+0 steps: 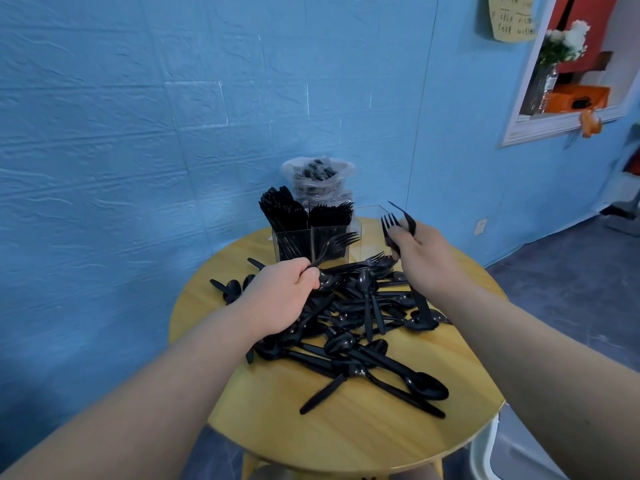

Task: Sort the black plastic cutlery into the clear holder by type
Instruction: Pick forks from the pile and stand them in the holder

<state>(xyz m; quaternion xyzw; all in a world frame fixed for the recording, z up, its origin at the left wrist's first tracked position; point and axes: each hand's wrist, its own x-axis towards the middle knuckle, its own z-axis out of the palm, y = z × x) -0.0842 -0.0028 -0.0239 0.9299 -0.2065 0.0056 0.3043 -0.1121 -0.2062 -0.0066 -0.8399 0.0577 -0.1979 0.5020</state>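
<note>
A heap of black plastic cutlery [360,327] covers the middle of the round wooden table [346,427]. At the table's far edge stands the clear holder [311,242]. Its left compartment is packed with upright pieces, the middle one holds forks, and the right compartment [372,233] looks empty. My left hand [289,289] grips a fork [334,244] by its handle, tines pointing toward the holder. My right hand [420,252] holds a fork [389,225] and one more black piece [403,214] upright, just right of the holder.
A clear plastic bag of more black cutlery [317,178] stands behind the holder against the blue wall. A white chair frame [485,448] shows at the table's lower right. A framed opening with flowers [564,43] is at the upper right.
</note>
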